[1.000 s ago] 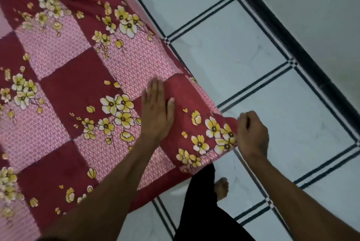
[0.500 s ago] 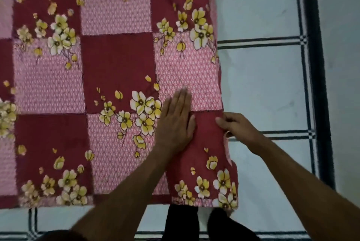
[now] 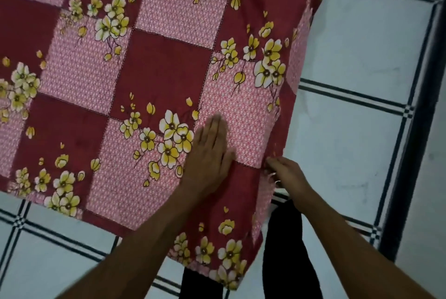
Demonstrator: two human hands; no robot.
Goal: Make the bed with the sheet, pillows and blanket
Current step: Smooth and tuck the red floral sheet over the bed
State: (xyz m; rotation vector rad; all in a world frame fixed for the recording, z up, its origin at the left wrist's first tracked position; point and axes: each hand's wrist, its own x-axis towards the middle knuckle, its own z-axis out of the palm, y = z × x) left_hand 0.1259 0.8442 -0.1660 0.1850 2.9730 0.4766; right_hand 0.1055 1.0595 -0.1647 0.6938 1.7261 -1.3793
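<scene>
Since the previous frame, both hands have travelled up the side edge away from the sheet corner, and the view has rotated clockwise.

Landmark: the sheet corner (image 3: 231, 272), which hangs over the bed's near right end.

1. Left of the corner, the sheet (image 3: 154, 67) lies spread over the bed top, with red and pink squares and yellow flowers. Its near hem overhangs the tiled floor (image 3: 357, 52).
2. Above the corner, the left hand (image 3: 208, 154) lies flat on the sheet, fingers straight and pressed together. Keep this palm pressing down to anchor the cloth.
3. Up and right of the corner, the right hand (image 3: 287, 173) is at the side edge, fingertips curled into the fabric. It appears to pinch the sheet, though blur hides the exact hold. Likely step: pull the edge outward and down while the left palm resists, then smooth towards the edge.
4. Right of the corner, pale tiles with dark double lines run to a dark border strip (image 3: 410, 154).

No pillows or blanket are in view.
</scene>
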